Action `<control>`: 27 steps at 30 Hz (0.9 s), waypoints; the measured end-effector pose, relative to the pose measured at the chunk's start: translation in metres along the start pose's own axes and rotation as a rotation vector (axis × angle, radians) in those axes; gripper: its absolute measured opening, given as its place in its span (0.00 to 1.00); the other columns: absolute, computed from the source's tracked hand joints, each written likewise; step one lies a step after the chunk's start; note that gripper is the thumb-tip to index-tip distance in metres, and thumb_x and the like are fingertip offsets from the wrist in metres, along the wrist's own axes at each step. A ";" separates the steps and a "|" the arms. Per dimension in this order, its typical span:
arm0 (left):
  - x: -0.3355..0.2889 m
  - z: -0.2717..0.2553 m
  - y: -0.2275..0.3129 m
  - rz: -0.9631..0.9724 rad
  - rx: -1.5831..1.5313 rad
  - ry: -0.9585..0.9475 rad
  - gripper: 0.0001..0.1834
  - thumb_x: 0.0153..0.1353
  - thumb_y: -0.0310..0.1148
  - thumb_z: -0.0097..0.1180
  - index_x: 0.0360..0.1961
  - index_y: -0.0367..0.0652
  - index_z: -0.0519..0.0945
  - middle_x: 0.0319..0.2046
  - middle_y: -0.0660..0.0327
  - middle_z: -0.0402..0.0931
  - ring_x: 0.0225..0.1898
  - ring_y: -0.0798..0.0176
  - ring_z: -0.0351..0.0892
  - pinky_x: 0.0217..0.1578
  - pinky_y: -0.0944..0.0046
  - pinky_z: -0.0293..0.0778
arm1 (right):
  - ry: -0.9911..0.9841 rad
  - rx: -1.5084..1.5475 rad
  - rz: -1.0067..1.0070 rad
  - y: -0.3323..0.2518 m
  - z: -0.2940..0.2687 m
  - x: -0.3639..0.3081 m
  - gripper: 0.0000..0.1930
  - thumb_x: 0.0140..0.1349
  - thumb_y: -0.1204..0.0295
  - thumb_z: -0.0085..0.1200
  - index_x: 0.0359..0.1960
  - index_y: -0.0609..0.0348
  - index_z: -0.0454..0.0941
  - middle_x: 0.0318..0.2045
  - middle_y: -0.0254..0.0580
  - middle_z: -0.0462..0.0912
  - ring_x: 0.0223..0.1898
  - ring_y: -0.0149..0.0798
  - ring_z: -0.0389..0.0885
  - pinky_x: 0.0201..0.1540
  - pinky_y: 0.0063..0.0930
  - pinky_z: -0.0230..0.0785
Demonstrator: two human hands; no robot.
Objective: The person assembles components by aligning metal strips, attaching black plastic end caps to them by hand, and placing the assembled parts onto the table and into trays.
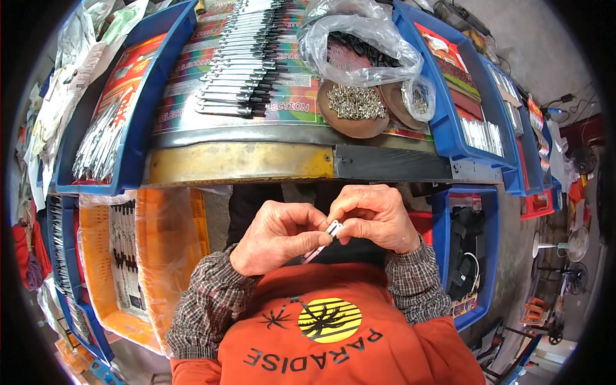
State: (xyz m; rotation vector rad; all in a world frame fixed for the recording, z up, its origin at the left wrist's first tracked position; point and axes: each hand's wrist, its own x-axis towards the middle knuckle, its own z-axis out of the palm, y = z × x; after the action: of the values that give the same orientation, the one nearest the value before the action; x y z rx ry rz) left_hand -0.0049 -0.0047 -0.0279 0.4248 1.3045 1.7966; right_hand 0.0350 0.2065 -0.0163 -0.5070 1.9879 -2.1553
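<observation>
My left hand (280,236) pinches a small, slim piece with a whitish looped end (333,228) between thumb and forefinger. Its thin shaft slants down past the left thumb, and its exact kind does not show. From the other side, the thumb and fingers of my right hand (377,214) close on the same looped end. Both hands meet in front of my body, just below the bench edge. Anything smaller between the right fingertips is hidden. Beyond, a long row of slim silver parts with black ends (232,90) lies on the bench.
A brown dish (353,128) holds many small metal pieces, beside a clear plastic bag (366,29) with black parts. Blue trays (138,128) stand left and right on the bench. Below are an orange crate (96,282) and a blue bin (491,256) of black items.
</observation>
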 end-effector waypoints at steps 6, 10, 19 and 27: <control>-0.001 0.007 0.002 0.012 0.132 0.044 0.07 0.58 0.22 0.61 0.37 0.33 0.81 0.30 0.62 0.80 0.30 0.75 0.76 0.31 0.75 0.73 | 0.033 0.154 0.012 0.011 -0.002 -0.003 0.07 0.57 0.80 0.60 0.36 0.69 0.78 0.30 0.41 0.77 0.26 0.29 0.79 0.27 0.19 0.72; -0.001 0.022 -0.007 0.261 0.330 0.223 0.08 0.56 0.24 0.62 0.37 0.35 0.81 0.28 0.64 0.83 0.29 0.76 0.77 0.31 0.71 0.75 | 0.091 0.188 -0.005 0.013 -0.004 -0.006 0.07 0.57 0.81 0.60 0.37 0.70 0.78 0.31 0.42 0.77 0.26 0.31 0.79 0.28 0.20 0.73; -0.002 0.031 -0.022 0.661 0.958 0.492 0.12 0.48 0.22 0.65 0.35 0.40 0.78 0.26 0.59 0.80 0.25 0.59 0.80 0.26 0.65 0.74 | 0.178 0.185 -0.066 0.025 0.003 -0.011 0.09 0.57 0.80 0.60 0.38 0.70 0.78 0.33 0.43 0.77 0.29 0.33 0.81 0.31 0.21 0.76; 0.001 0.028 -0.023 0.742 1.056 0.533 0.12 0.48 0.21 0.64 0.35 0.39 0.78 0.24 0.60 0.78 0.23 0.59 0.78 0.24 0.63 0.72 | 0.265 0.220 -0.089 0.030 0.009 -0.007 0.08 0.55 0.80 0.61 0.34 0.72 0.77 0.31 0.45 0.77 0.27 0.37 0.82 0.27 0.26 0.80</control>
State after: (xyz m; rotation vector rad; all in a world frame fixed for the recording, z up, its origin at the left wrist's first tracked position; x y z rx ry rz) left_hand 0.0239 0.0150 -0.0370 1.1649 2.7301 1.6609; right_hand 0.0412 0.1973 -0.0467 -0.2942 1.8441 -2.5746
